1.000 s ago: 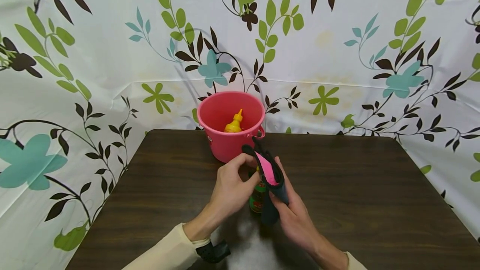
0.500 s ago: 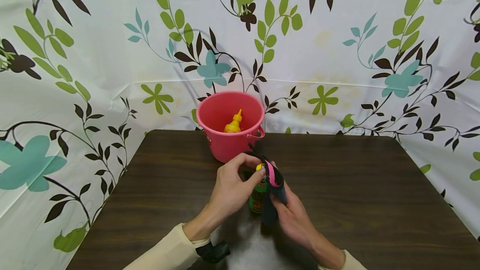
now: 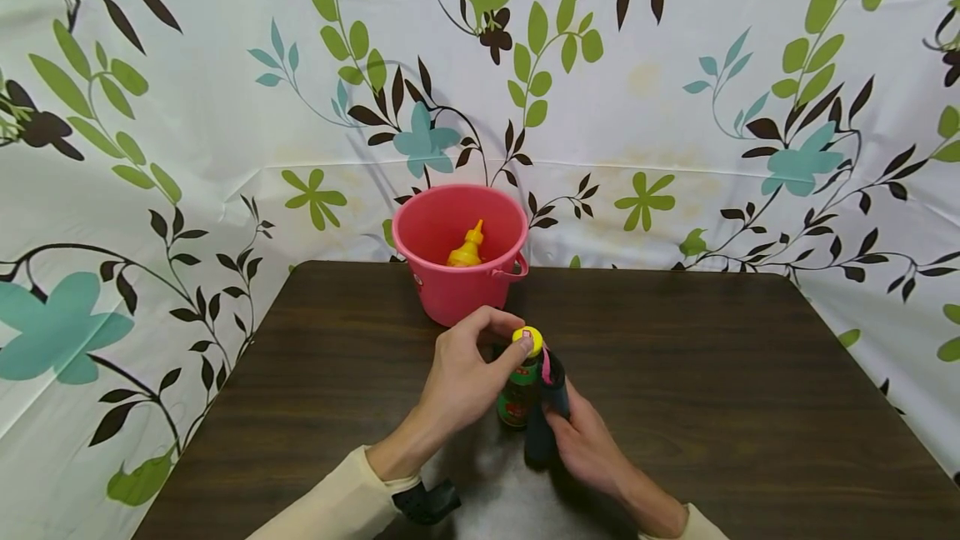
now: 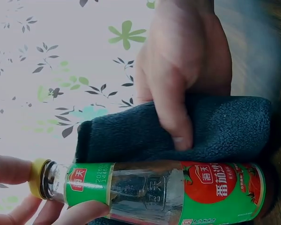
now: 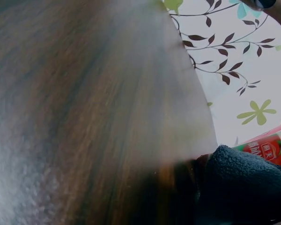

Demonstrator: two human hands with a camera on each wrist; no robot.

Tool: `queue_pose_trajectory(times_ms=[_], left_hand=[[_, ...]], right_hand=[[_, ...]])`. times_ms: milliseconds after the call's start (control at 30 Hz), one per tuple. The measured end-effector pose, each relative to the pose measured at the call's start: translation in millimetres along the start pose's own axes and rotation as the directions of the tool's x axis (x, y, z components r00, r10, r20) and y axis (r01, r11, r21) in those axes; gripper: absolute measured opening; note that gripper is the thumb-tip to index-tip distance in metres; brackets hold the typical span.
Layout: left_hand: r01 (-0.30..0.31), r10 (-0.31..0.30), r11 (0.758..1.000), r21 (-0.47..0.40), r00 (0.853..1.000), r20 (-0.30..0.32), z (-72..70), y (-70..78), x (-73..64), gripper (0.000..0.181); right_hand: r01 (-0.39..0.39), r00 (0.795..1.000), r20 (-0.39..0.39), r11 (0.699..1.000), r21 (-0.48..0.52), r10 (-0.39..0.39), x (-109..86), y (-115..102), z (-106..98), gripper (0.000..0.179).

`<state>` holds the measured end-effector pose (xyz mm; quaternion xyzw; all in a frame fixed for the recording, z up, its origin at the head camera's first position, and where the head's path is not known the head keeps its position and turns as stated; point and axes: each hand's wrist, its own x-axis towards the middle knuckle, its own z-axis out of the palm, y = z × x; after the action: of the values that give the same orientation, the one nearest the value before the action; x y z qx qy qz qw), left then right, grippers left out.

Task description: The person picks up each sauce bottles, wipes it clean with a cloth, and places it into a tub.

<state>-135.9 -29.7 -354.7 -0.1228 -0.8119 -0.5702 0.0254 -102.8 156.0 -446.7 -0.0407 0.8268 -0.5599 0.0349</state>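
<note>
A clear glass ketchup bottle with a green label picturing a tomato and a yellow cap stands near the table's middle. My left hand holds it at the top, thumb and fingers around the cap and neck. A dark blue-grey fuzzy cloth, folded over with a pink strip showing at its top in the head view, lies right alongside the bottle. My right hand grips this cloth from the right, its thumb pressed over the near face. In the right wrist view the cloth covers part of the bottle.
A pink bucket stands behind the hands near the far table edge. Inside it a yellow bottle with a pointed nozzle sticks up. The dark wood table meets a leaf-patterned curtain at the back.
My right hand has drawn the cloth's upper part down and to the right off the bottle's top, so the yellow cap shows fully. My left hand has barely moved.
</note>
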Motion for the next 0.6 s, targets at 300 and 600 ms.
queue_pose_trajectory(times_ms=[300, 600], left_hand=[[0.012, -0.011, 1.000, -0.029, 1.000, 0.018, -1.6, -1.4, -0.4, 0.021], [0.006, -0.005, 0.999, -0.032, 1.000, 0.025, -1.6, -1.8, -0.2, 0.021]], right_hand=[[0.071, 0.997, 0.034, 0.976, -0.205, -0.066, 2.0, 14, 2, 0.053], [0.002, 0.997, 0.075, 0.963, -0.268, 0.019, 5.7, 13, 2, 0.050]])
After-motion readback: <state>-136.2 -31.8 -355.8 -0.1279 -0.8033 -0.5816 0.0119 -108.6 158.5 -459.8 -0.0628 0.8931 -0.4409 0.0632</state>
